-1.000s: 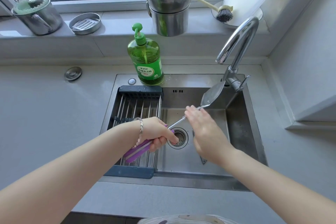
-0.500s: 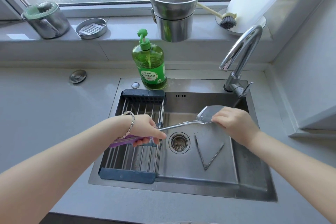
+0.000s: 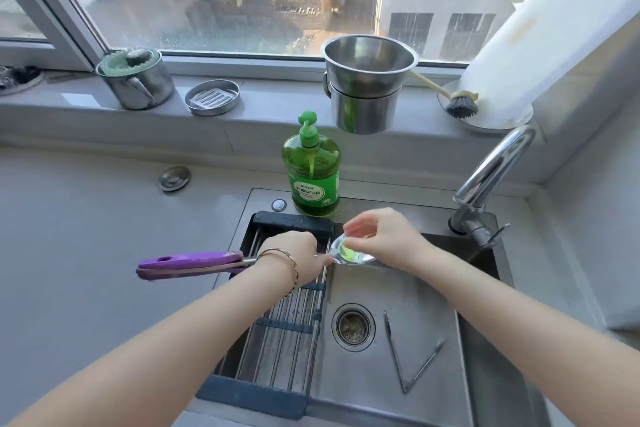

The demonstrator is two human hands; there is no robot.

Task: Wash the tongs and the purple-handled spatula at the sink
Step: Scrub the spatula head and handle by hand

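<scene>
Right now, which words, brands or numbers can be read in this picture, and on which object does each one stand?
"柠檬洗洁精", as far as it can be made out: large white characters on the label of the green soap bottle.
Smaller print on the same label: too blurred to read.
The purple-handled spatula and the tongs: no text visible.
</scene>
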